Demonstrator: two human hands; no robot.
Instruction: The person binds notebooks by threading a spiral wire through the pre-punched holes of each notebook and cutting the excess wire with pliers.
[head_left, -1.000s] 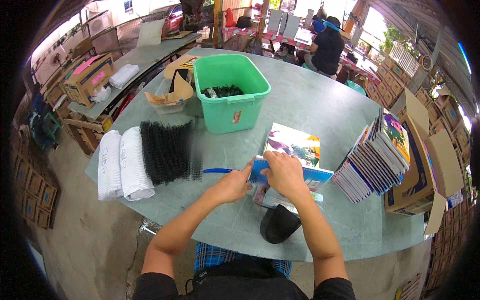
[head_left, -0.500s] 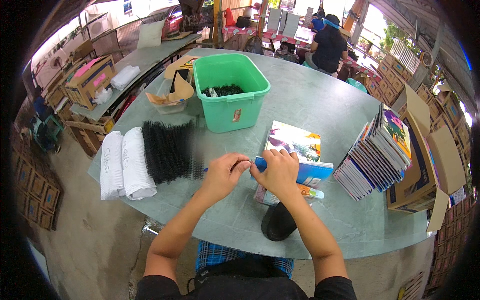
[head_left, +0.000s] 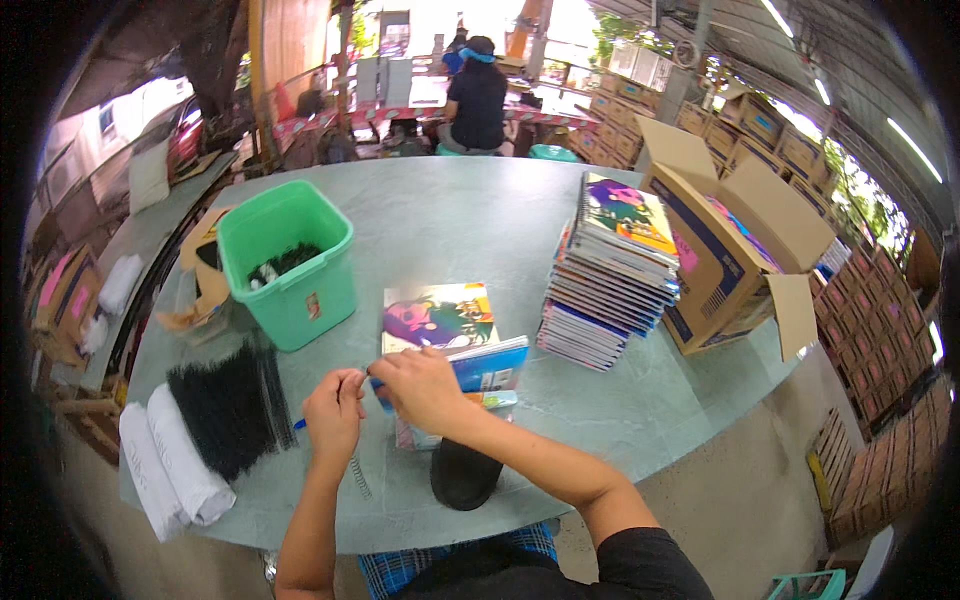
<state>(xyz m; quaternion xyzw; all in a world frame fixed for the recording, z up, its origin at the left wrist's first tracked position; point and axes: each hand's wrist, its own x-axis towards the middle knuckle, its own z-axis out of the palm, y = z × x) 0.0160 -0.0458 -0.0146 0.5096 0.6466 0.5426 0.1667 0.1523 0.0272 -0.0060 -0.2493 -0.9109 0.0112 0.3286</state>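
Note:
My right hand is closed on a blue-covered notebook, which stands tilted with its page edges up. At the notebook's left corner, my left hand pinches its fingers together. A thin dark spiral binding coil trails below that hand; the part inside the fingers is hidden. Behind the notebook lies another with a colourful picture cover. A black rounded object sits under my right forearm. Just left of my left hand, the tip of something blue shows.
Many black coils lie at left beside white wrapped rolls. A green bin holds more coils. To the right stand a tall notebook stack and an open cardboard box. A person sits beyond the table.
The view has swung to the right, so the table's things sit further left. Both hands stay at the blue notebook's corner. The coil below my left hand now shows.

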